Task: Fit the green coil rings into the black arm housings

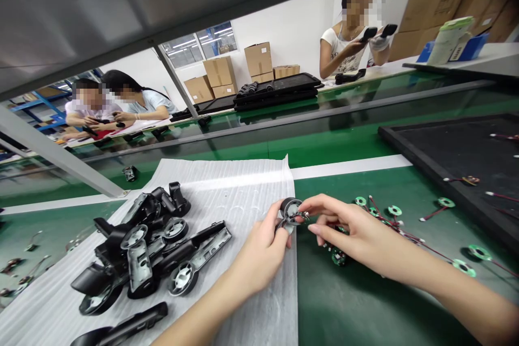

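My left hand (259, 251) is closed around a small black round plastic part (290, 212), holding it above the edge of a white foam sheet (227, 194). My right hand (357, 232) pinches at the same part from the right, thumb and forefinger on its rim. Small green round circuit boards with red wires (394, 211) lie on the green mat just beyond and under my right hand.
A pile of black plastic housings (146, 248) lies on the foam sheet at left. A black tray (466, 162) with wired parts sits at right. A green conveyor belt (324, 140) runs across behind. Other people work on its far side, near cardboard boxes (221, 78).
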Demonstrator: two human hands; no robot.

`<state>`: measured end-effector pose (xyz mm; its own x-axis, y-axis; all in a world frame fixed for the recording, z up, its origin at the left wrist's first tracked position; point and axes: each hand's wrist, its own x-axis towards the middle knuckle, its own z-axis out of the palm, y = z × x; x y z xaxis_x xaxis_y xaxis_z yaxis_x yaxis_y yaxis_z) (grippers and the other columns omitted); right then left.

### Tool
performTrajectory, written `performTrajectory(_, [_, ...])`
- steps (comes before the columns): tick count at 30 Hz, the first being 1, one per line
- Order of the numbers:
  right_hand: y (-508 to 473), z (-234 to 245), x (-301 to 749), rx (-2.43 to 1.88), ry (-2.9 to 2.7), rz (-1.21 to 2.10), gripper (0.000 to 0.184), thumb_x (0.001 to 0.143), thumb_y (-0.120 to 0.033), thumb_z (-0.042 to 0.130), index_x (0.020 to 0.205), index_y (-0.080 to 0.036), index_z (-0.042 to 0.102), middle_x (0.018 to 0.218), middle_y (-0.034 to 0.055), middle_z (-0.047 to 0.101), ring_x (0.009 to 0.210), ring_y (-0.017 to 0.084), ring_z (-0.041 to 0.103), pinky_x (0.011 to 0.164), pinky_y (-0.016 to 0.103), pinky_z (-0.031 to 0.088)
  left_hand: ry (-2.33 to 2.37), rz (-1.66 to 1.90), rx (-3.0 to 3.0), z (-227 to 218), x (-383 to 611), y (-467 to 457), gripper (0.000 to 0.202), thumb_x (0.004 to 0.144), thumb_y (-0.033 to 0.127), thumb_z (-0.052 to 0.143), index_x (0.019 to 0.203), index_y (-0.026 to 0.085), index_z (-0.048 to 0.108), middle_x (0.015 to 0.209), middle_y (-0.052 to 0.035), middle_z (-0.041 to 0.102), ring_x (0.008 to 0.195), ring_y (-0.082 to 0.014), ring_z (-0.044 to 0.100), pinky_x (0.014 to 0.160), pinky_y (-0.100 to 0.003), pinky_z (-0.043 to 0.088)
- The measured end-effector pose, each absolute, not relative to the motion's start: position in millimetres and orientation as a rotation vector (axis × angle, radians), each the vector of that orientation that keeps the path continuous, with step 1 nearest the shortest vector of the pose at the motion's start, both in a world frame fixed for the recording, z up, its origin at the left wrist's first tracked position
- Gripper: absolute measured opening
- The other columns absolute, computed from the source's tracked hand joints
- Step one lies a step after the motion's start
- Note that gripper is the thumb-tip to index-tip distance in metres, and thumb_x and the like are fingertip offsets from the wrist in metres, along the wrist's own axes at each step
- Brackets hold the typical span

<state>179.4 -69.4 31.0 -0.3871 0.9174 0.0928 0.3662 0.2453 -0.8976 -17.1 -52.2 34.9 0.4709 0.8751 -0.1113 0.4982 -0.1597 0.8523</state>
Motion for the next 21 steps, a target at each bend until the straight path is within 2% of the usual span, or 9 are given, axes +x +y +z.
performTrajectory(4, [-68, 29, 181, -1.219, -1.922, 0.975, 0.019, 0.094, -0.031, 0.043, 0.109, -0.026, 0.054, 0.075, -0.0013, 0.066, 0.064, 0.015, 0.061, 0.056, 0.025, 0.045, 1.172, 0.505, 1.794, 36, -17, -53, 0.047, 0.086, 0.017, 0.031, 0.131, 0.025, 0.04, 0.071, 0.0033, 0.053, 0.056, -0.0105, 0.047, 0.055, -0.022, 0.039])
performTrajectory(9, [-68, 27, 182, -1.274, -2.055, 0.639, 0.014, 0.092, -0.034, 0.05, 0.1, -0.026, 0.058, 0.074, -0.0018, 0.064, 0.059, 0.014, 0.057, 0.054, 0.025, 0.042, 1.155, 0.541, 1.791, 36, -17, -56, 0.048, 0.085, 0.016, 0.031, 0.131, 0.023, 0.04, 0.074, 0.0017, 0.055, 0.061, -0.0119, 0.049, 0.061, -0.024, 0.042])
performTrajectory(13, [-67, 24, 179, -1.259, -2.101, 0.564, 0.011, 0.093, -0.032, 0.05, 0.093, -0.024, 0.058, 0.078, -0.0003, 0.066, 0.062, 0.015, 0.059, 0.056, 0.026, 0.042, 1.145, 0.53, 1.836, 37, -16, -57, 0.051, 0.084, 0.012, 0.032, 0.134, 0.024, 0.038, 0.078, 0.0006, 0.057, 0.066, -0.0137, 0.051, 0.065, -0.026, 0.042])
performTrajectory(18, [-68, 19, 174, -1.324, -2.055, 0.477, 0.018, 0.095, -0.032, 0.044, 0.085, -0.024, 0.056, 0.077, 0.0, 0.063, 0.065, 0.016, 0.06, 0.057, 0.027, 0.042, 1.1, 0.489, 1.908, 37, -13, -58, 0.052, 0.085, 0.012, 0.036, 0.136, 0.024, 0.036, 0.083, -0.0003, 0.059, 0.071, -0.0152, 0.052, 0.071, -0.028, 0.041])
performTrajectory(21, [-68, 15, 173, -1.382, -2.014, 0.383, 0.021, 0.096, -0.036, 0.041, 0.082, -0.023, 0.052, 0.08, 0.0013, 0.059, 0.063, 0.016, 0.058, 0.057, 0.028, 0.043, 1.083, 0.517, 1.907, 37, -11, -58, 0.044, 0.089, 0.02, 0.04, 0.133, 0.023, 0.039, 0.084, -0.0007, 0.059, 0.073, -0.0158, 0.052, 0.076, -0.03, 0.041])
